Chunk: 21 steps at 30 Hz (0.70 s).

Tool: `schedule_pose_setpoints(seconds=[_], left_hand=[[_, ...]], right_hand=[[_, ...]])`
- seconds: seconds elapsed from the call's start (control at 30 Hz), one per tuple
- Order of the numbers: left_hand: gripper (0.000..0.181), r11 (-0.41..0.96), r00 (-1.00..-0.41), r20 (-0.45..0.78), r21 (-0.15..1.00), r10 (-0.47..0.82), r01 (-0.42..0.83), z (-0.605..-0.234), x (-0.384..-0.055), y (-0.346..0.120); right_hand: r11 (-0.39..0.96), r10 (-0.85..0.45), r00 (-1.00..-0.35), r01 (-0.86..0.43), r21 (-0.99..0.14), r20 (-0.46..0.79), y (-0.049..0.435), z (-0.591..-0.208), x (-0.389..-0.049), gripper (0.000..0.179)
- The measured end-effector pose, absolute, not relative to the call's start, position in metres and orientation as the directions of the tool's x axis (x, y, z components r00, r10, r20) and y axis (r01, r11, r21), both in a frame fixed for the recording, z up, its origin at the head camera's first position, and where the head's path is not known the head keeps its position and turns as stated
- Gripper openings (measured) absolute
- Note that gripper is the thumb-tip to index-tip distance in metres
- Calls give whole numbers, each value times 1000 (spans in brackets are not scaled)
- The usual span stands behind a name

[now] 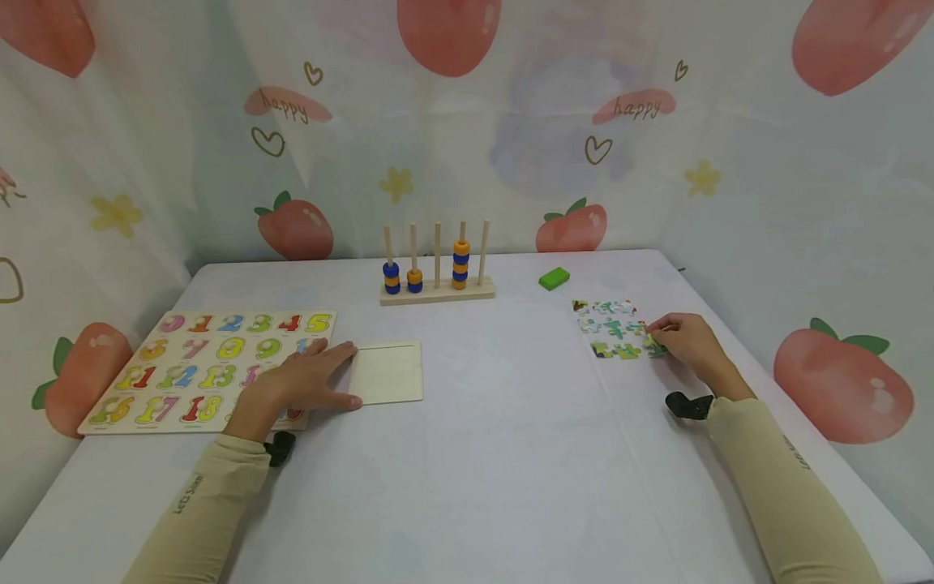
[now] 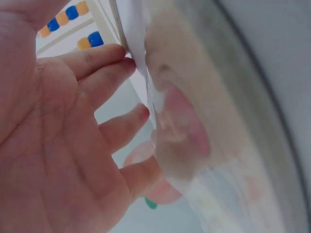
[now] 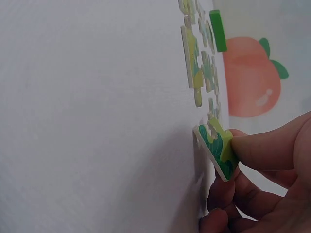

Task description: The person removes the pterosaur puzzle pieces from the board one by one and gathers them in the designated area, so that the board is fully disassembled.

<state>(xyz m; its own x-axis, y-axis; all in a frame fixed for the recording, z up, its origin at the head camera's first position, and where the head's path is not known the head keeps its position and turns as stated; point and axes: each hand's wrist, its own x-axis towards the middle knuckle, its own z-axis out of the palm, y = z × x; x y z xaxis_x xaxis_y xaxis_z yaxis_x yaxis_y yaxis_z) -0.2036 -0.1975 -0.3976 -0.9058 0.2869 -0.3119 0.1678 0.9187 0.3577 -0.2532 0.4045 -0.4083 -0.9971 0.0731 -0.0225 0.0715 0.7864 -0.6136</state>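
Between thumb and fingers, my right hand (image 1: 687, 342) pinches a green jigsaw piece (image 3: 221, 150), tilted up off the table in the right wrist view. Beside it, several other jigsaw pieces (image 1: 613, 328) lie spaced apart in rows. At the left, my left hand (image 1: 310, 380) has its fingers spread, its thumb and fingertips at the left edge of a pale, shallow puzzle frame (image 1: 387, 375). The palm sits over the right part of a wooden number board (image 1: 175, 375) and hides some of its numbers.
A wooden peg stand (image 1: 438, 294) with blue and orange beads stands at the back middle. To its right lies a green block (image 1: 554, 278). The white tablecloth (image 1: 496, 454) covers the table, and a printed curtain (image 1: 481, 146) hangs behind.
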Motion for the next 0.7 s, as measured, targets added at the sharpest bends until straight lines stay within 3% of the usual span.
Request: schedule_pose_setpoints(seconds=[0.6,0.7], left_hand=[[95,906,-894,-280,342,350,248,-393,-205,-186],[85,897,-910,-197,337,364,286,-384,-210,-187]], right_hand=[[815,161,-987,119,-567,25,391,-415,-248,30],[821,158,-984,84,-565,83,379,-403,-248,33]])
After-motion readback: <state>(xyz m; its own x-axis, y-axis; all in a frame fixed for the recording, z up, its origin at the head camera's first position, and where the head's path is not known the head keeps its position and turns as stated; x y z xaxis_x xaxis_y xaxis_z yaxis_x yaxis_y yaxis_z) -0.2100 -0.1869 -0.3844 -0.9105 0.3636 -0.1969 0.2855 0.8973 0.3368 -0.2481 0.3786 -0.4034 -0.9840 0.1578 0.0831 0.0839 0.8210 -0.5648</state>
